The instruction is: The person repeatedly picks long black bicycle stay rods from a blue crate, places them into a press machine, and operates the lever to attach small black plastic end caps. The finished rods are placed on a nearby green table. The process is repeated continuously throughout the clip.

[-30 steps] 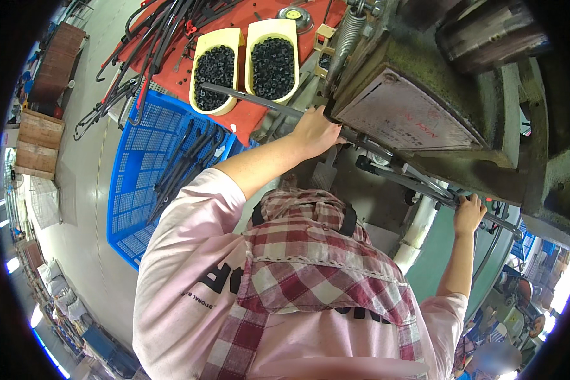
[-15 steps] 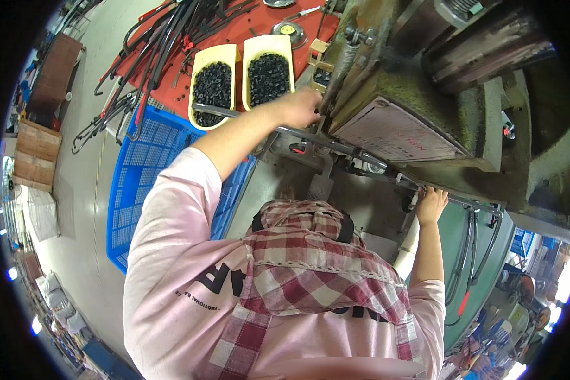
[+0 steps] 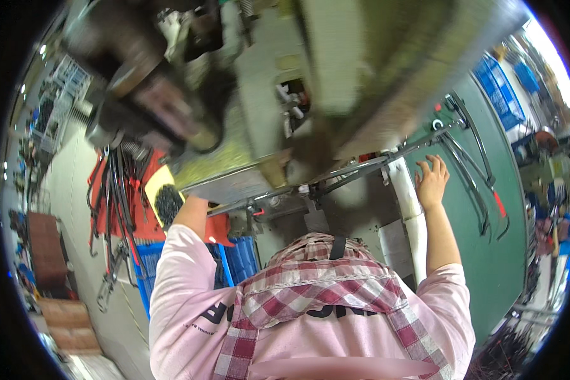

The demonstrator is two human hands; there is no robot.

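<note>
My right hand (image 3: pixel 432 182) is over the green tabletop (image 3: pixel 497 269), fingers spread and nothing in them. Just beyond it, a long dark metal rod assembly (image 3: pixel 361 166) runs across the front of a large greenish machine (image 3: pixel 269 107). Its right end reaches over the tabletop. My left forearm (image 3: pixel 192 218) goes up under the machine's near edge, and that hand is hidden behind the machine body. Beside the forearm, a pale yellow bin (image 3: pixel 152 189) of small black parts (image 3: pixel 168 205) is partly covered by the machine.
Bent black rods with a red grip (image 3: pixel 499 204) lie on the green tabletop. At left, more black rods (image 3: pixel 115 193) rest on a red surface (image 3: pixel 219 230). A blue plastic crate (image 3: pixel 147 254) stands below it. A white pipe (image 3: pixel 406 202) rises beside my right arm.
The view has swung to the right, so the machine now covers my left hand and much of the bins. My right hand has come off the rod assembly and its fingers have spread.
</note>
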